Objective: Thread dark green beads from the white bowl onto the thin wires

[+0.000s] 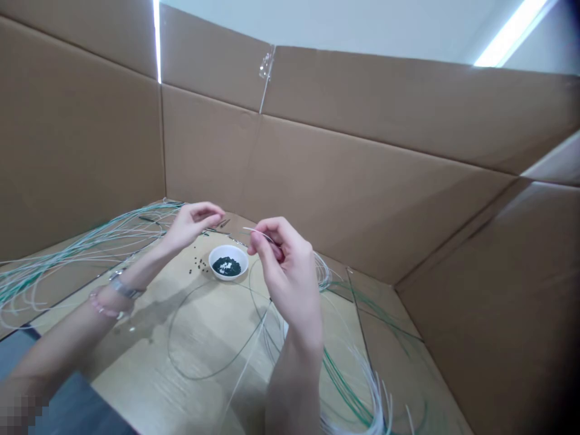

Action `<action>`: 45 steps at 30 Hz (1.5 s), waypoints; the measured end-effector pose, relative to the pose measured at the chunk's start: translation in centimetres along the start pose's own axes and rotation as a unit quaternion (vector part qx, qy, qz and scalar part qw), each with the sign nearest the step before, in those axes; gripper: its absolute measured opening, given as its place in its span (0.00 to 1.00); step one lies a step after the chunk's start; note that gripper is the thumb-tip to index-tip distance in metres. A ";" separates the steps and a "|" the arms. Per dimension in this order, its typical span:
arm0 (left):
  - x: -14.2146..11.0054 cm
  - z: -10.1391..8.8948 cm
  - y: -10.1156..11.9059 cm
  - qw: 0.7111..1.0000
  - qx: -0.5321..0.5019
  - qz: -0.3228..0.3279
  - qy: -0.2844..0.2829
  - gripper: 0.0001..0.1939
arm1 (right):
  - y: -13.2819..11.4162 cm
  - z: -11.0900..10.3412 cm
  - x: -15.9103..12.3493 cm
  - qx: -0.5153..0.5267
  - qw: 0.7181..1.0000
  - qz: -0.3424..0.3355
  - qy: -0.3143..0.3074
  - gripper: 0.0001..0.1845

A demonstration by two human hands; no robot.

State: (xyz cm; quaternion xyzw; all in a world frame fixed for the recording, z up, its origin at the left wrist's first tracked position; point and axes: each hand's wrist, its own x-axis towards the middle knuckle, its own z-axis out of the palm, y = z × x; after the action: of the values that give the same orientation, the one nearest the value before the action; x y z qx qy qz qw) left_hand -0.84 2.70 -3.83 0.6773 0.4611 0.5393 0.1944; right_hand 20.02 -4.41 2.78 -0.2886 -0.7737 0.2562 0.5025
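My right hand (pixel 287 272) pinches a thin white wire (pixel 251 229) between thumb and fingers, and its tip sticks out toward the left. My left hand (pixel 193 225) is raised across from it, apart from the wire, thumb and fingertips drawn together; whatever they hold, if anything, is too small to make out. Below and between the hands stands a white bowl (pixel 212 264) containing small dark green pieces (pixel 222 269) and a few white ones. Several tiny dark pieces (pixel 199 264) lie scattered on the table just left of the bowl.
Long green and white wires (pixel 86 244) lie along the left side. More white wires (pixel 374 393) and green wires (pixel 344 383) bundle at right. A loose green wire loop (pixel 170 338) rests on the wooden table (pixel 149 386). Cardboard walls (pixel 326 175) surround the table.
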 end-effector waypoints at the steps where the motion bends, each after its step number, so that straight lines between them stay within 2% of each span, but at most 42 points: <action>1: 0.4 0.6 2.1 0.999 -0.028 0.019 0.013 0.16 | 0.0 0.0 0.0 -0.001 1.000 -0.009 0.013 0.06; 2: 0.6 1.2 4.0 0.996 -0.069 0.046 0.025 0.15 | -0.1 -0.1 -0.1 -0.001 0.999 -0.017 0.031 0.06; 3: 0.6 1.9 5.7 0.982 -0.164 0.081 0.044 0.12 | -0.2 0.0 -0.2 -0.001 0.998 -0.025 0.055 0.05; 5: 0.0 3.1 8.1 0.945 -0.302 0.119 0.038 0.06 | -0.4 0.1 -0.4 -0.004 0.992 -0.042 0.117 0.04; 8: -1.1 3.9 9.3 0.903 -0.411 0.127 -0.015 0.02 | -0.7 0.4 -0.9 -0.033 0.976 -0.078 0.200 0.04; 11: -1.6 3.5 9.3 0.878 -0.457 0.131 -0.055 0.03 | -0.9 0.9 -1.2 -0.072 0.963 -0.113 0.235 0.06; 17: -1.4 2.0 9.2 0.860 -0.488 0.122 -0.085 0.06 | -1.8 2.2 -1.2 -0.110 0.951 -0.169 0.236 0.10; 22: -1.1 1.4 9.1 0.844 -0.507 0.139 -0.103 0.05 | -2.4 3.1 -1.4 -0.119 0.957 -0.156 0.213 0.13; 29: -1.2 1.5 9.0 0.853 -0.495 0.137 -0.096 0.05 | -2.8 3.5 -1.7 -0.221 0.932 -0.148 0.245 0.15; 33: -1.2 1.5 9.0 0.853 -0.493 0.140 -0.097 0.06 | -2.7 3.9 -1.5 -0.233 0.916 -0.155 0.286 0.13; 41: -1.1 1.6 8.9 0.836 -0.515 0.149 -0.116 0.09 | -1.3 3.2 -1.6 -0.238 0.919 -0.194 0.246 0.14; 45: -1.1 1.7 8.9 0.824 -0.533 0.148 -0.126 0.11 | -0.9 3.2 -1.5 -0.226 0.921 -0.197 0.248 0.14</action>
State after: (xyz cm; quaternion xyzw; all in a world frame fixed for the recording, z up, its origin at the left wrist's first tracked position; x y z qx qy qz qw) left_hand 4.37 -2.28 1.79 0.5902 -0.0318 0.6335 0.4994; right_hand 17.41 -6.50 1.30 -0.2901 -0.7027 -0.1094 0.6404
